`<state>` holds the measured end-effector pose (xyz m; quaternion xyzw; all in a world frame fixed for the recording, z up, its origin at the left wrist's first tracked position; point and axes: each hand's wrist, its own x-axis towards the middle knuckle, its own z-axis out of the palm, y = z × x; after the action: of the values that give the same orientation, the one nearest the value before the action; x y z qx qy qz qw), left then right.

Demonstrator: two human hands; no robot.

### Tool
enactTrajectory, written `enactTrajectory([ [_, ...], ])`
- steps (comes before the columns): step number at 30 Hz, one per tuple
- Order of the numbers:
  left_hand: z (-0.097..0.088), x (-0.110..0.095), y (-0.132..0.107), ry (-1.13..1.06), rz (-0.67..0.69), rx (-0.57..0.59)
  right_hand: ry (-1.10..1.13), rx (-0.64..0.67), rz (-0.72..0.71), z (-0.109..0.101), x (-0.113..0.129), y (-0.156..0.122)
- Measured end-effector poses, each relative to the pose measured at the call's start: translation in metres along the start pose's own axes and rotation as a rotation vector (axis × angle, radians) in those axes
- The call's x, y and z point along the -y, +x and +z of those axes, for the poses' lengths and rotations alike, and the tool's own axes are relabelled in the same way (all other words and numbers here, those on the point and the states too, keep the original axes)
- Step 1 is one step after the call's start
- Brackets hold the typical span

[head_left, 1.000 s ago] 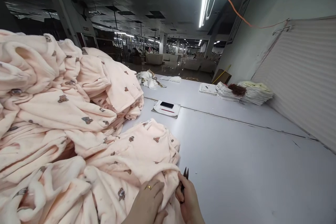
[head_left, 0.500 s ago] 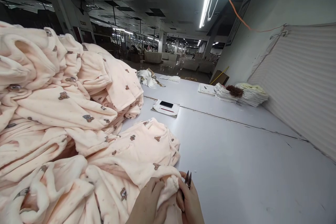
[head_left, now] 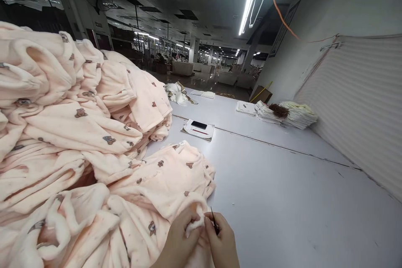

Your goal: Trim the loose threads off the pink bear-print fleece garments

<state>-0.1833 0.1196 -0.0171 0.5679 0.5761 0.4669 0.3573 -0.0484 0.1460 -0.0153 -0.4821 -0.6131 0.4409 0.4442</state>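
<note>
There you are, both hands low at the table's near edge. Your left hand pinches a bunched edge of the pale pink fleece, and your right hand meets it there, fingers closed around dark snips, blade pointing up. The fleece lies at the right foot of a big heap of bear-print garments. Just up from your hands, 1 small white label shows on the cloth, its print too small to read. Beyond it, a paper pad carries 1 phone and 1 red pen. Your tabletop is smooth and pale, crossed by a dark seam, with folded cloth stacks at the far right. Overhead, a tube light glares beside an orange cord; behind, a dim workshop stretches back.
</note>
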Motion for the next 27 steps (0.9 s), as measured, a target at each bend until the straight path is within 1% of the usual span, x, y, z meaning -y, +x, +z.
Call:
enactTrajectory([
  [2, -0.002, 0.001, -0.001, -0.041, -0.008, -0.008, 0.100, 0.070, 0.099, 0.001, 0.001, 0.005],
  [3, -0.003, 0.002, -0.001, -0.070, -0.002, -0.020, 0.135, 0.082, 0.118, 0.002, 0.002, 0.006],
  [4, -0.003, 0.003, -0.001, -0.106, 0.007, -0.035, 0.151, 0.073, 0.119, 0.003, 0.003, 0.006],
  [6, -0.005, 0.005, 0.000, -0.186, 0.023, -0.059, 0.145, 0.007, 0.084, 0.005, 0.004, 0.003],
  [8, -0.006, 0.003, 0.000, -0.224, 0.032, -0.060, 0.103, -0.074, 0.004, 0.008, 0.003, -0.002],
  [10, -0.007, -0.001, 0.000, -0.185, 0.056, -0.031, 0.015, -0.114, -0.099, 0.010, -0.003, -0.007],
  [14, -0.008, -0.012, -0.002, -0.096, 0.133, -0.001, -0.277, -0.127, -0.336, 0.009, -0.020, -0.009],
  [17, -0.007, -0.015, -0.002, -0.080, 0.111, -0.013, -0.496, -0.096, -0.478, 0.005, -0.032, -0.004],
  [19, -0.006, -0.014, -0.002, -0.072, 0.081, -0.017, -0.548, -0.073, -0.518, 0.003, -0.037, -0.002],
  [21, -0.006, -0.014, -0.001, -0.063, 0.053, -0.016, -0.538, -0.075, -0.519, 0.001, -0.039, -0.001],
  [22, -0.006, -0.013, -0.001, -0.060, 0.037, -0.014, -0.505, -0.083, -0.496, 0.002, -0.039, -0.001],
  [27, -0.005, -0.010, 0.001, -0.090, -0.010, -0.002, -0.186, -0.074, -0.290, 0.005, -0.035, -0.008],
])
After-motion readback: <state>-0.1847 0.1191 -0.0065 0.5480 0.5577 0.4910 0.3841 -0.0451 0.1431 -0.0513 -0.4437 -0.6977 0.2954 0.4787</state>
